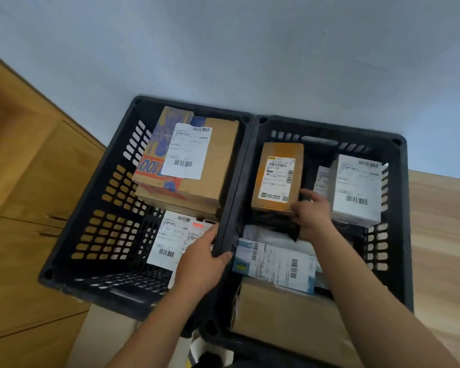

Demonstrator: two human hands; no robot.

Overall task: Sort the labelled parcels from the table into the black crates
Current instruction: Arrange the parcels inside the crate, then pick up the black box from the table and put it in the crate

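Right hand (312, 212) grips the small brown parcel (278, 176) in the right crate (398, 235), long axis toward twelve o'clock; left hand (201, 261) seemingly clasps the crates' shared rim.
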